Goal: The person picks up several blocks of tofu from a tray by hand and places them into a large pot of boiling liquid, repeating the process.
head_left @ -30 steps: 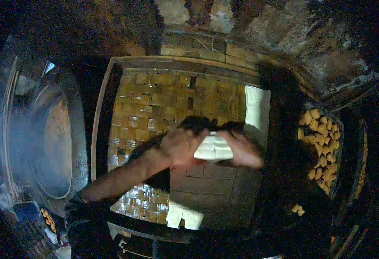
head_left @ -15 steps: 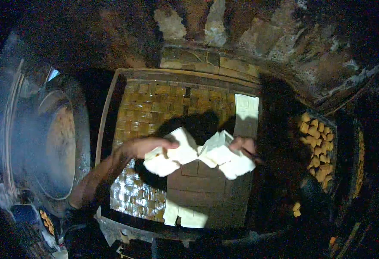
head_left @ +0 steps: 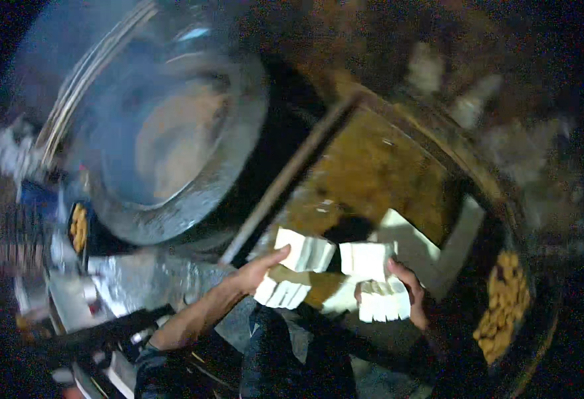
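Hands grip white blocks above the wooden tray's (head_left: 285, 181) near edge; left hand (head_left: 260, 267) clasps one stack (head_left: 295, 266), right hand (head_left: 408, 296) another (head_left: 375, 279), side by side; wok (head_left: 172, 133) lies left.

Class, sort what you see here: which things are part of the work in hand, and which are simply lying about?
In the work:
- left hand, holding white blocks
- right hand, holding white blocks
- wooden tray below the hands

Lying about:
- large metal pan, upper left
- heap of golden fried pieces, right
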The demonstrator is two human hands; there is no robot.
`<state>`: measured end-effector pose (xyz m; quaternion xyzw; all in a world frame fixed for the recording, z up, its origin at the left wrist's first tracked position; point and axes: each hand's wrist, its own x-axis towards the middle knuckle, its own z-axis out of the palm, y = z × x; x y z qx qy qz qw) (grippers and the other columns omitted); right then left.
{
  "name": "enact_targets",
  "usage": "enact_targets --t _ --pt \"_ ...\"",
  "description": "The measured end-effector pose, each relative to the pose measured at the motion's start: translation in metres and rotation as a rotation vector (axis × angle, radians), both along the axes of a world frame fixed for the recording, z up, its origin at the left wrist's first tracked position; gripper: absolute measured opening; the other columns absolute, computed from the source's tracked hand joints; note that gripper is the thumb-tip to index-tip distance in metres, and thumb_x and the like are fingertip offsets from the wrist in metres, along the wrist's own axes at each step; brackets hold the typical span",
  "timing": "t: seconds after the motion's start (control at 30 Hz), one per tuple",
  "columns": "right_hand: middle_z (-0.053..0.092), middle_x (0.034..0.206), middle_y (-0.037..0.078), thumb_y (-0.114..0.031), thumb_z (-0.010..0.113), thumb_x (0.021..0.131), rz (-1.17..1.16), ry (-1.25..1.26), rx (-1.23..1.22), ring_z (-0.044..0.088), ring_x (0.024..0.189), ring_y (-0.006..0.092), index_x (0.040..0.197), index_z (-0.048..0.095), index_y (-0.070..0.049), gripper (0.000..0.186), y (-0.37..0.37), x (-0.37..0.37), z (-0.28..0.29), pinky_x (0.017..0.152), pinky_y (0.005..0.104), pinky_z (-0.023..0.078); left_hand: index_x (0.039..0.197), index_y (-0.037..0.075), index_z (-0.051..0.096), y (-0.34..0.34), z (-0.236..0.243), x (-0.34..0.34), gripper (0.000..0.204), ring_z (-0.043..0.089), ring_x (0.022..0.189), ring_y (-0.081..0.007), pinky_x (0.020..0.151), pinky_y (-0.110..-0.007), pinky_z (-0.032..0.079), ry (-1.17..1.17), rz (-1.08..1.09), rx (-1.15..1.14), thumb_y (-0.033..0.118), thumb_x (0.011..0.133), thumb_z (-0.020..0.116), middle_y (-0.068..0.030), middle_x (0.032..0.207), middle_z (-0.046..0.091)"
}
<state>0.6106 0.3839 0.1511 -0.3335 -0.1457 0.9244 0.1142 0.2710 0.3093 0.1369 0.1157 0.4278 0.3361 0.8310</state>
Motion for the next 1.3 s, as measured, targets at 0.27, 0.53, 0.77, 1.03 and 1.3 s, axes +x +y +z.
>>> enact_targets --t 0.27,0.53,0.77,1.03,1.3 --pt "0.063 0.099 0.013 -0.028 0.051 0.091 0.438 -0.131 -0.12 0.063 0.086 0.0197 0.118 0.049 0.001 0.039 0.033 -0.167 0.0 0.075 0.033 0.052 0.146 0.008 0.022 -0.095 0.035 -0.106 0.084 0.044 0.12 -0.0213 0.096 -0.034 0.039 0.316 -0.005 0.058 0.059 0.086 0.053 -0.0111 0.135 0.044" --pt "0.064 0.1 0.01 -0.024 0.068 0.081 1.394 -0.06 0.818 0.063 0.086 0.0188 0.116 0.053 -0.003 0.044 0.148 -0.454 -0.016 0.071 0.0315 0.051 0.125 0.003 0.049 -0.013 0.014 -0.284 0.071 0.061 0.094 -0.0243 0.078 -0.035 0.049 1.037 -0.193 0.304 0.06 0.083 0.054 -0.0184 0.106 0.062" --pt "0.062 0.114 0.017 -0.057 0.061 0.068 1.94 -0.44 1.557 0.06 0.1 0.0306 0.121 0.059 -0.01 0.071 0.184 -0.61 -0.097 0.081 0.0397 0.047 0.119 0.004 0.055 0.082 -0.088 -0.385 0.076 0.064 0.09 -0.0285 0.079 -0.038 0.051 1.243 -0.491 0.291 0.062 0.071 0.064 -0.0187 0.098 0.065" --pt "0.046 0.131 0.02 -0.041 0.061 0.079 1.574 -0.518 1.91 0.047 0.117 0.0411 0.129 0.046 -0.004 0.064 0.138 -0.526 -0.057 0.098 0.0448 0.04 0.112 0.007 0.055 0.058 -0.085 -0.301 0.047 0.064 0.084 -0.036 0.07 -0.046 0.052 1.705 -0.429 0.533 0.04 0.08 0.064 -0.0202 0.09 0.065" --pt "0.059 0.099 0.016 -0.023 0.068 0.078 0.346 -0.511 1.73 0.06 0.087 0.029 0.111 0.056 0.001 0.043 -0.029 -0.021 0.034 0.075 0.0362 0.049 0.108 0.006 0.061 -0.189 0.108 0.063 0.021 0.061 0.067 -0.0243 0.059 -0.039 0.048 0.882 -0.23 0.47 0.019 0.093 0.053 -0.0137 0.087 0.065"
